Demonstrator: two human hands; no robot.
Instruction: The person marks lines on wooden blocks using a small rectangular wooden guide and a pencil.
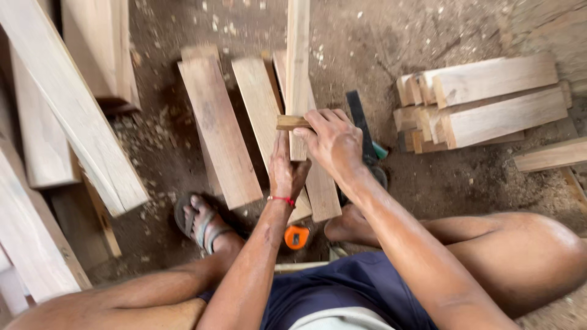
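I sit on a dirt floor with my knees apart. My right hand [333, 140] grips a small wooden block [291, 122] and presses it across a long narrow wooden strip [298, 55] that runs away from me. My left hand [286, 171] is under it, fingers closed around the lower end of the same strip. A red thread band circles my left wrist.
Several flat planks [217, 128] lie on the floor under the strip. A stack of short boards [489, 101] sits at the right, long boards [73, 116] lean at the left. An orange tape measure [296, 236] lies between my legs, a dark tool [362, 125] behind my right hand.
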